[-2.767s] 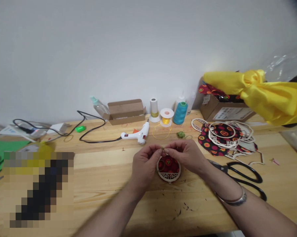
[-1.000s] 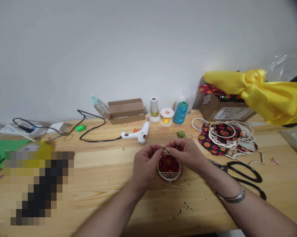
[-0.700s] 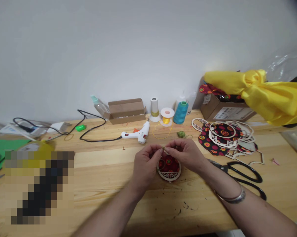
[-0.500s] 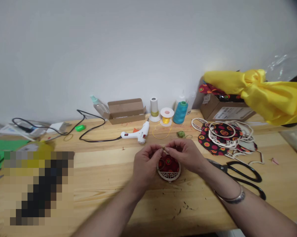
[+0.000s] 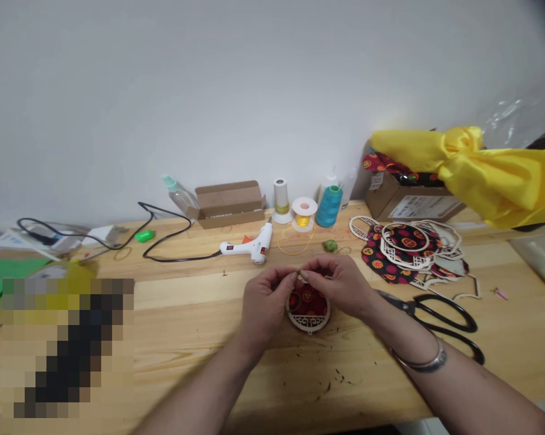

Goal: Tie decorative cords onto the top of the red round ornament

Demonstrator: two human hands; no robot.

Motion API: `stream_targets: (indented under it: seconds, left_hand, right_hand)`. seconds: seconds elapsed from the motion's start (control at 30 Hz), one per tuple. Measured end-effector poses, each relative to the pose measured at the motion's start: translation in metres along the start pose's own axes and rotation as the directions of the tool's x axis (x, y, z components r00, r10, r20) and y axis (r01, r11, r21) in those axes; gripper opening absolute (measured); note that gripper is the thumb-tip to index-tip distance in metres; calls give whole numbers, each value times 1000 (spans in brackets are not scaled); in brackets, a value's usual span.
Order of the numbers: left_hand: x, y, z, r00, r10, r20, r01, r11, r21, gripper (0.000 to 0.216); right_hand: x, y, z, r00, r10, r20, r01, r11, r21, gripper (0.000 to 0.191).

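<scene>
My left hand (image 5: 266, 302) and my right hand (image 5: 338, 284) meet fingertip to fingertip above a round ornament (image 5: 309, 305). Both are closed in a pinch on a thin olive-green cord (image 5: 298, 273), most of it hidden by the fingers. The ornament has a pale wooden fretwork rim and dark red patterned fabric; its upper part is covered by my hands. A loop of the cord seems to hang over the fabric. Beyond my right hand lies a small green bundle of cord (image 5: 330, 246). Black-handled scissors (image 5: 408, 307) rest beside my right forearm.
A white glue gun (image 5: 249, 246) with a black cable lies behind my hands. Along the wall stand an open cardboard box (image 5: 229, 211), a yellow thread spool (image 5: 302, 221) and a blue thread cone (image 5: 330, 206). Wooden frames and fabric pieces (image 5: 408, 251) are piled at the right.
The view has shifted very slightly. My hands keep almost the same pinch on the cord, and the ornament stays below them.
</scene>
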State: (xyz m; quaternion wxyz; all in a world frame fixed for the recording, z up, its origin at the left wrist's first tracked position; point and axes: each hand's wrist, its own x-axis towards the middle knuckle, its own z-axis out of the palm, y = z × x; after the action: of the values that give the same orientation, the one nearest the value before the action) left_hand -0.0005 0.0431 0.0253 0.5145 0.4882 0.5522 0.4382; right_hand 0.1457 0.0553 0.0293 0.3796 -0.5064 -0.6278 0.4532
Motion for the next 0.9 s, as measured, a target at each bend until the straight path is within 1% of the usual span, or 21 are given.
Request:
stream_targets:
  seconds: [0.17, 0.43, 0.63, 0.77, 0.9]
  left_hand:
    - [1, 1, 1, 1000, -2, -3, 2, 1000, -7, 10]
    - [-1, 2, 1, 1000, -18, -7, 18, 999, 39, 11]
    - [-2, -1, 0, 1000, -9, -9, 10, 995, 98, 11]
    - [-3, -3, 1, 1000, -1, -26, 4, 992, 130, 13]
    - [-3, -4, 1, 999, -11, -36, 15, 993, 121, 13]
  right_hand:
    - [0, -1, 0, 999, -25, -36, 23, 997, -72, 12]
    - [-2, -4, 0, 996, -82, -39, 73, 978, -194, 12]
    - [-3, -1, 1, 987, -162, -20, 149, 943, -299, 12]
    - [-4, 2, 2, 972, -234, -11, 212, 900, -382, 13]
    - [-4, 3, 2, 957, -288, -11, 257, 869, -422, 12]
